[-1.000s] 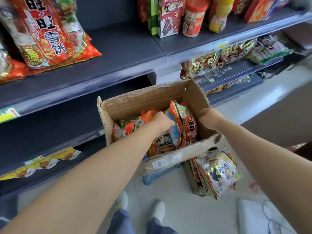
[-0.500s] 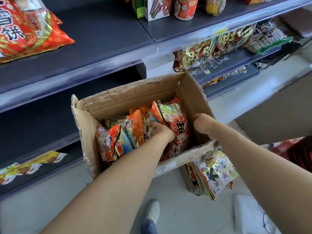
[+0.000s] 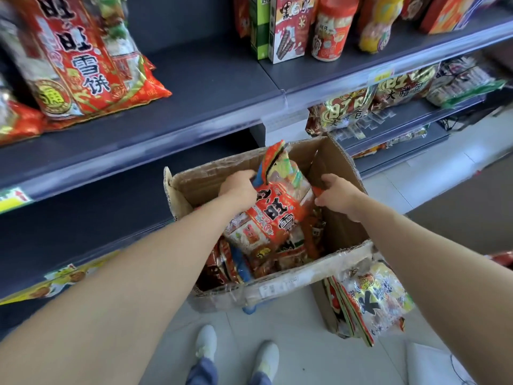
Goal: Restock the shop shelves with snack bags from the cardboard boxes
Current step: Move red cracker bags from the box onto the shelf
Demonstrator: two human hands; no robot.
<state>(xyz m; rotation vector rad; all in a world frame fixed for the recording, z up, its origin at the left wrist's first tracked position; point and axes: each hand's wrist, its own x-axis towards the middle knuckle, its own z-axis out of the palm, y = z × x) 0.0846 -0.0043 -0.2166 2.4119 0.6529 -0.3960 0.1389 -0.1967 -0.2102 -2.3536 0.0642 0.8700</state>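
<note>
Both hands on one red snack bag (image 3: pixel 280 209): left hand (image 3: pixel 238 187) grips its left edge near the top, right hand (image 3: pixel 337 194) holds the right edge. Bag sits tilted in the open cardboard box (image 3: pixel 277 286), top seal above the far rim, bottom end among the other bags (image 3: pixel 230 262) packed inside. Box stands in front of the dark shelf (image 3: pixel 211 87) (big red bag (image 3: pixel 77 56) lies at its left end). More bags (image 3: pixel 372 301) lean just beside the box, right side.

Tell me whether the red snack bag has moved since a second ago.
Yes, the red snack bag rose: its top now above the far rim of the cardboard box.
</note>
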